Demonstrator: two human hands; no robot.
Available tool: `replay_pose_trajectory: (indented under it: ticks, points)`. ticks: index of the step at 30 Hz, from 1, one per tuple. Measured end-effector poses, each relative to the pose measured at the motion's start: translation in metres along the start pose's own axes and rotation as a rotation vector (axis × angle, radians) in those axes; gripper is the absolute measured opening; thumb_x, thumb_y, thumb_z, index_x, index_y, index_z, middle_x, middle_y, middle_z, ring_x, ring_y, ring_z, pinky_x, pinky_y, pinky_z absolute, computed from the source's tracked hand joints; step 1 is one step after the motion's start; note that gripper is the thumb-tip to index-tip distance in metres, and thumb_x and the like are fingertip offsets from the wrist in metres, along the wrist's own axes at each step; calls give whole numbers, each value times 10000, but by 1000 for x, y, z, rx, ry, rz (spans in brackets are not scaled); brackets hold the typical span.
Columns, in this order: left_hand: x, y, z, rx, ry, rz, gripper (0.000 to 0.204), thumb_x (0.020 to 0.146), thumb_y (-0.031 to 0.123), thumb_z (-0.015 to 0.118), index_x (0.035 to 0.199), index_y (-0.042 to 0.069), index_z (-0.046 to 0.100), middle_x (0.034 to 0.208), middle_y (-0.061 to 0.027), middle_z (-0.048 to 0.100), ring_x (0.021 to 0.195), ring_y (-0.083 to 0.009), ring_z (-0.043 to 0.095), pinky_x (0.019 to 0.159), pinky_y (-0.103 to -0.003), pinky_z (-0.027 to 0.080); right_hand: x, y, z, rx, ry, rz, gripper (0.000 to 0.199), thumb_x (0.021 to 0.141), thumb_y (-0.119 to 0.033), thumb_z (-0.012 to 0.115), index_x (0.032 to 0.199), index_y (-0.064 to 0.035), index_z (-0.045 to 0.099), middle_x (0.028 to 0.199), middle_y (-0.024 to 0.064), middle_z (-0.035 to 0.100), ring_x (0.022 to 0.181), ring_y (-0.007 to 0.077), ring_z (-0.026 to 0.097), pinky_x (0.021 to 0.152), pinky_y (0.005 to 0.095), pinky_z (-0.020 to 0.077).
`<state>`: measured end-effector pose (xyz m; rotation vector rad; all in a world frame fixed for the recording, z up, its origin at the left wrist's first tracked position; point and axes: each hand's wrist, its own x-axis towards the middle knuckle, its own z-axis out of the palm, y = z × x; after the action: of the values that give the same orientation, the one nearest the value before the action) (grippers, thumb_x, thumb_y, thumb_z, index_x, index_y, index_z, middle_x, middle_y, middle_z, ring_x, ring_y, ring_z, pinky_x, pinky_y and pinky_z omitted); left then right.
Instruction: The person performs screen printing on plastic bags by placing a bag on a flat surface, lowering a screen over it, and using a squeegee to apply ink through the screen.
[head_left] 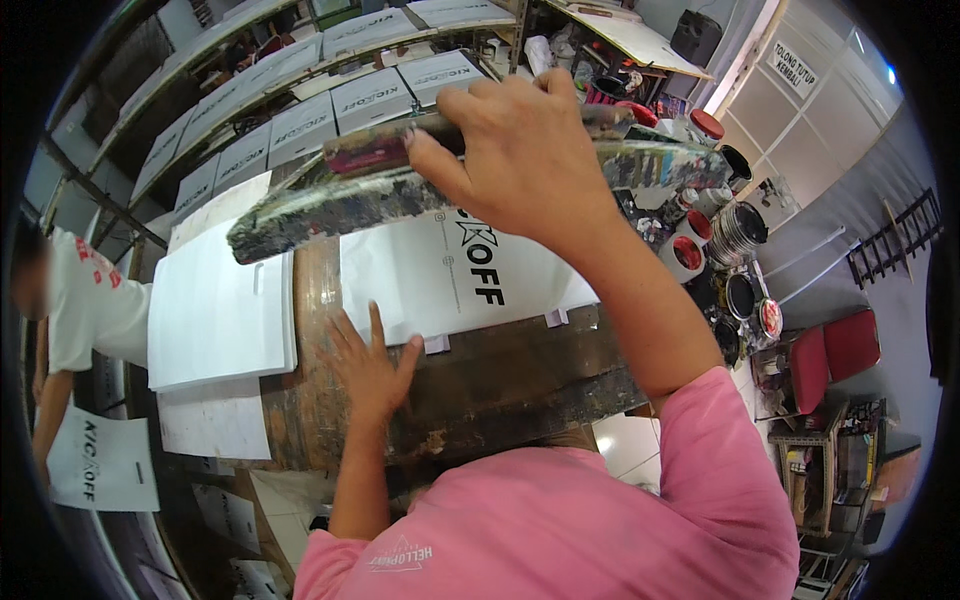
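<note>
My right hand is closed over the upper part of a raised screen-printing frame, whose thick wooden edge is crusted with paint. A dark, stained bar lies along the frame under my fingers; I cannot make out whether it is a squeegee. Below the frame a white bag with black print lies flat on the worn brown table, partly hidden by the frame and my right arm. My left hand is open, fingers spread, low over the table beside the bag's near left corner.
To the left sits a stack of plain white bags. Printed bags line the racks behind. At the left, another person stands near a printed bag. Paint tubs and cans crowd the right, near a red chair.
</note>
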<state>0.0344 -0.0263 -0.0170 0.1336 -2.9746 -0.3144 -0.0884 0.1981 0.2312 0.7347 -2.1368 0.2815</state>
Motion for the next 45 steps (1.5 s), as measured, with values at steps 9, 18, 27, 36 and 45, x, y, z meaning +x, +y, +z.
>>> replay_pose_trajectory:
  ticks: [9,18,27,36,45]
  points:
    - [-10,10,30,113,-71,-18,1049,936,809,404,1592,-8,358,1698,-226,237,1601,-425,56,1165,-736,-150,34,14,2,14,-24,21,469,925,-489,609,854,-38,717,794,140,698,790,341,677,819,482,426]
    - [78,51,-43,-446,426,15,477,948,271,757,1329,-7,682,1211,-237,711,1063,-331,699,910,-371,539,64,20,-35,215,-178,10,541,993,-452,504,814,20,699,694,173,685,707,318,675,889,482,435]
    - [37,-46,-54,-949,477,-380,483,963,23,650,1445,30,613,809,-42,675,667,-77,576,634,-247,516,56,13,-19,125,-129,59,498,958,-463,558,853,0,710,753,167,693,750,337,664,874,473,445]
    - [2,-285,-103,-769,443,-429,701,806,-55,604,1500,23,553,968,-62,681,668,-60,562,622,-230,500,43,5,-5,39,-79,33,491,925,-471,623,1035,-8,745,858,193,705,855,364,673,867,462,446]
    - [70,-285,-92,-97,628,-123,585,883,18,637,1457,70,535,1405,-281,578,1279,-403,593,1075,-454,467,33,13,7,-64,9,-24,539,933,-512,600,1057,-13,761,940,195,739,891,364,690,896,461,456]
